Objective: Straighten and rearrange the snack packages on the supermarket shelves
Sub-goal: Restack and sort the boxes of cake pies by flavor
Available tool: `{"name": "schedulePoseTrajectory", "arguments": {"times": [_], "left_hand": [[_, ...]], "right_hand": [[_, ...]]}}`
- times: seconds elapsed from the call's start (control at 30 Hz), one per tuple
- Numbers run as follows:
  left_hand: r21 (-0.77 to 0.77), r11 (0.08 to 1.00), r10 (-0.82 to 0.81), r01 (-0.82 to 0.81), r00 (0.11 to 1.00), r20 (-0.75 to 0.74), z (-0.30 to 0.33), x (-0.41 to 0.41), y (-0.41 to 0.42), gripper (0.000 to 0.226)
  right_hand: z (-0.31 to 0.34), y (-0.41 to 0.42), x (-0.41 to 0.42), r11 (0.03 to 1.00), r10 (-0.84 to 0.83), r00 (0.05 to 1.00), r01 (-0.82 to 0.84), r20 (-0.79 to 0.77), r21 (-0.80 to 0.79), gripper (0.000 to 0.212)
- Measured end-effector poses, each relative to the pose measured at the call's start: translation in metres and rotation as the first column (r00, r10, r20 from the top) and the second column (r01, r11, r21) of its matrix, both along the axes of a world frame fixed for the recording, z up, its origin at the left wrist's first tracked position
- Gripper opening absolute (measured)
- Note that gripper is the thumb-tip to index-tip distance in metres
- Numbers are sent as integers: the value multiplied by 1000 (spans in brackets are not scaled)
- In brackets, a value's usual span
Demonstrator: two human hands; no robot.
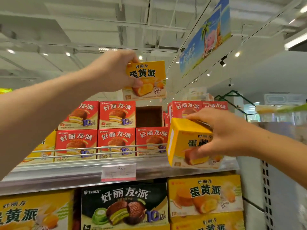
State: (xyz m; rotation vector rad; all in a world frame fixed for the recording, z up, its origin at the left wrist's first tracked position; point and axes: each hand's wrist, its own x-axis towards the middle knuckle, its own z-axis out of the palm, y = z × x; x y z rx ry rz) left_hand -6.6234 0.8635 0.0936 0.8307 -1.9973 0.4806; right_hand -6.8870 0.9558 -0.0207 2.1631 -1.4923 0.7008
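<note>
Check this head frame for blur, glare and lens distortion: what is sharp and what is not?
Head view: the yellow box in the left hand reads sharp; the yellow box gripped by the right hand is slightly motion-blurred; the price tag is washed out and unreadable; ceiling spotlights flare; wide-angle bending curves the shelf edge.

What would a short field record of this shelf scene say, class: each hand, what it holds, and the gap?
left hand: grips a yellow egg-yolk pie box raised above the top row
right hand: grips a second yellow box, tilted, at the shelf's right end
gap: empty slot in the upper row of red pie boxes
shelf rail: runs across the lower red row
</note>
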Motion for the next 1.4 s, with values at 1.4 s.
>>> {"name": "schedulePoseTrajectory", "arguments": {"times": [1.4], "left_hand": [[212,949,-298,232,880,370,-125,-68,-7,70]], "right_hand": [[-30,-45,-25,986,149,985,-155,83,65,84]]}}
